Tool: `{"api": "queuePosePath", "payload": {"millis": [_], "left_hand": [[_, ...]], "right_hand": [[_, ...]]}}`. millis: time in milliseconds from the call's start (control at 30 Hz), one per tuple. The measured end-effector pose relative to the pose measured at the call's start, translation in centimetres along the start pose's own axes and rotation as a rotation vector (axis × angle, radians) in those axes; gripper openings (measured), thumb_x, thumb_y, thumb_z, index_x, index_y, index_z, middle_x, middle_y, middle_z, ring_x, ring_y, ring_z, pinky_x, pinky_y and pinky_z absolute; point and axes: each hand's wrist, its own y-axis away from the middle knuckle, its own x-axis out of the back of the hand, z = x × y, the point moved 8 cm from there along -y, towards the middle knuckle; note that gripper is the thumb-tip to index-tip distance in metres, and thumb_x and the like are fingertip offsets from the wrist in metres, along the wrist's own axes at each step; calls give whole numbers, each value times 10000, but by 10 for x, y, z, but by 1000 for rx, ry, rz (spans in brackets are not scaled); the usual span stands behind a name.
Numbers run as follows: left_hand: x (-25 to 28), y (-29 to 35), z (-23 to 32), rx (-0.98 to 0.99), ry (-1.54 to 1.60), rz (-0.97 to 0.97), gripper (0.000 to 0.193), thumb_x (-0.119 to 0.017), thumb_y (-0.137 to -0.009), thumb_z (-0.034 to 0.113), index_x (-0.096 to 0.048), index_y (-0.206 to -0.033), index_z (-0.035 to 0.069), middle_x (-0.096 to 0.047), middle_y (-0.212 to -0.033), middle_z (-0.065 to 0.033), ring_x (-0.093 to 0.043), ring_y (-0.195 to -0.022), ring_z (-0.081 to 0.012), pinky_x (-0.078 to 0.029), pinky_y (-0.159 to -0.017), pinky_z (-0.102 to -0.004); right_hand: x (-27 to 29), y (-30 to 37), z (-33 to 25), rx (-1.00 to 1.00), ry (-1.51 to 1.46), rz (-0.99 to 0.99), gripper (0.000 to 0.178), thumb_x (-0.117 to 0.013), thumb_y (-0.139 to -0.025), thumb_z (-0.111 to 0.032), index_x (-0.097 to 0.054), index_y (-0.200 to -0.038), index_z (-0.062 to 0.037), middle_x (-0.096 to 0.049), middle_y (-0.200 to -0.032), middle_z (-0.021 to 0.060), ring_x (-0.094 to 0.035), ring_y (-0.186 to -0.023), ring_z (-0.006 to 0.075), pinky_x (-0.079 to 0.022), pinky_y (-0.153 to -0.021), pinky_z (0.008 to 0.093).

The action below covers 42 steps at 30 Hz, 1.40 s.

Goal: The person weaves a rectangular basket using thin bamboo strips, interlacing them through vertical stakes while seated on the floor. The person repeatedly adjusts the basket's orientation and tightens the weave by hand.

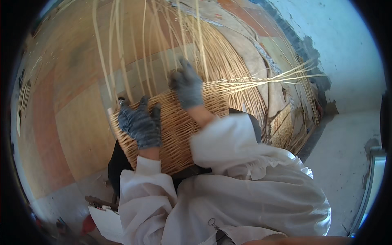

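Note:
A woven wicker panel [175, 139] lies tilted across my lap, with long pale upright rods [145, 53] rising from its far edge. My left hand [141, 126], in a grey glove, rests on the panel's left part, fingers spread near the upper edge among the rods. At the middle of that edge is my right hand [188, 87], also gloved in grey. Its fingers are blurred by motion, one pointing upward, and whether they hold a rod is not clear. A bunch of loose rod ends [269, 81] sticks out to the right from the panel's upper right corner.
A large pile of rods [226, 57] lies beyond the panel to the right, beside a beige cloth [265, 77]. Another small woven piece [281, 126] stands at the right. A pale wall [347, 73] bounds that side. Brown boards [81, 118] cover the floor at left.

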Motion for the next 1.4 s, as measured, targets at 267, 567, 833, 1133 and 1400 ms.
{"api": "queuePosePath", "payload": {"millis": [267, 567, 833, 1133, 1400], "left_hand": [[-53, -10, 120, -233, -173, -648, 558, -473, -791, 590, -463, -1271, 305, -535, -1165, -111, -406, -1191, -268, -148, -1022, -586], [26, 21, 24, -256, 547, 241, 597, -601, -803, 420, -425, -1289, 121, -491, -1202, -178, -472, -1127, -303, -278, -1026, -466], [-44, -15, -112, 253, 1351, -377, 722, -791, -665, 190, -419, -1245, -28, -538, -1120, -156, -544, -1000, -219, -458, -868, -301], [-19, -15, -115, 143, 1248, 68, 628, -802, -608, 88, -512, -1153, -19, -575, -1055, -127, -525, -1020, -198, -458, -895, -288], [12, -7, -86, -47, 624, 52, 602, -760, -667, 293, -546, -1183, 67, -455, -1230, -205, -413, -1173, -334, -333, -1004, -406]], "right_hand": [[50, -51, -54, 649, 1239, -22, 392, -562, -781, 36, -548, -1157, -71, -581, -1026, 164, -586, -855, 236, -488, -750, 271], [60, 36, -90, 861, 1199, 21, 243, -583, -845, -186, -593, -1028, -27, -616, -931, 162, -606, -850, 251, -502, -737, 341], [-183, 59, -20, 1080, 1340, -736, 220, -594, -798, -108, -594, -1005, -33, -597, -936, 82, -598, -795, 250, -511, -662, 287], [-193, 94, -7, 753, 1398, -857, 148, -540, -818, -111, -640, -924, -85, -645, -840, 96, -628, -763, 242, -518, -658, 312], [-103, 46, 4, 150, 719, -527, 160, -580, -767, -29, -606, -924, -45, -605, -980, 106, -578, -905, 217, -501, -746, 313]]}}
